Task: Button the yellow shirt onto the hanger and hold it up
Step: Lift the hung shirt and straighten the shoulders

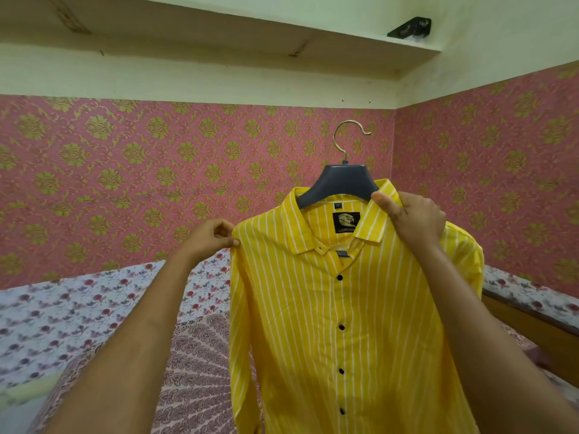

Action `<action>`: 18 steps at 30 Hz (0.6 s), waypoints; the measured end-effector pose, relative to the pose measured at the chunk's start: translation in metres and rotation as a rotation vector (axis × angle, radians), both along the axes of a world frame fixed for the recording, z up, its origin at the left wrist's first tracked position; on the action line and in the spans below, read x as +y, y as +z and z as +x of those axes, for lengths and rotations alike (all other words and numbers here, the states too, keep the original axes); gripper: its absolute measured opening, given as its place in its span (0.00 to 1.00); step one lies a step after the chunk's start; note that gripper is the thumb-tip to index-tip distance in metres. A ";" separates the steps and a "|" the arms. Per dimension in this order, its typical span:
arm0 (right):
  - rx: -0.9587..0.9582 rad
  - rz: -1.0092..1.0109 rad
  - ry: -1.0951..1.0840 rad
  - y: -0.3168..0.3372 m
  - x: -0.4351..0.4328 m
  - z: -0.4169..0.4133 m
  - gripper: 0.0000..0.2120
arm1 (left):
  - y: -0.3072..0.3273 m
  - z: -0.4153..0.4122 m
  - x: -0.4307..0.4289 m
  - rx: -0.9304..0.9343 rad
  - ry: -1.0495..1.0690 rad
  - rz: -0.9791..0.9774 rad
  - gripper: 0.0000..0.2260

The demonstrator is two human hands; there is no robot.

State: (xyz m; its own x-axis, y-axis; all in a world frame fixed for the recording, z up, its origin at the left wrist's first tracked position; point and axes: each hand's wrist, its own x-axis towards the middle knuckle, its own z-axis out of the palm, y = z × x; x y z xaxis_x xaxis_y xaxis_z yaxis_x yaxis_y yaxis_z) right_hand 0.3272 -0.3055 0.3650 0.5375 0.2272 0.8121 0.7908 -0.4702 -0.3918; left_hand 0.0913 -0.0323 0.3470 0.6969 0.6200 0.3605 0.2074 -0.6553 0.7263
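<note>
The yellow shirt [338, 324] with white stripes and black buttons hangs in the air on a dark grey hanger [342, 180] with a metal hook. Several buttons down the front are fastened; the collar is open and shows a black label. My left hand [210, 234] pinches the shirt's left shoulder seam. My right hand [410, 214] grips the right side of the collar together with the hanger's arm. Both arms reach up in front of me.
Below lies a bed with a floral sheet [62, 308] and a patterned cover [194, 355]. A wooden bed edge [532, 321] runs at the right. Pink patterned wallpaper covers the walls, and a concrete shelf [219, 29] spans overhead.
</note>
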 end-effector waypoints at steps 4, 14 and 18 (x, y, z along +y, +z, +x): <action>0.016 0.002 0.009 -0.003 -0.001 -0.001 0.41 | -0.007 0.001 0.004 -0.076 0.056 0.024 0.06; -0.021 0.002 -0.022 -0.007 0.002 0.000 0.43 | -0.005 -0.012 0.015 0.208 -0.031 0.129 0.04; -0.050 -0.031 -0.045 -0.011 0.012 0.001 0.41 | 0.002 -0.001 0.010 0.189 0.146 0.201 0.09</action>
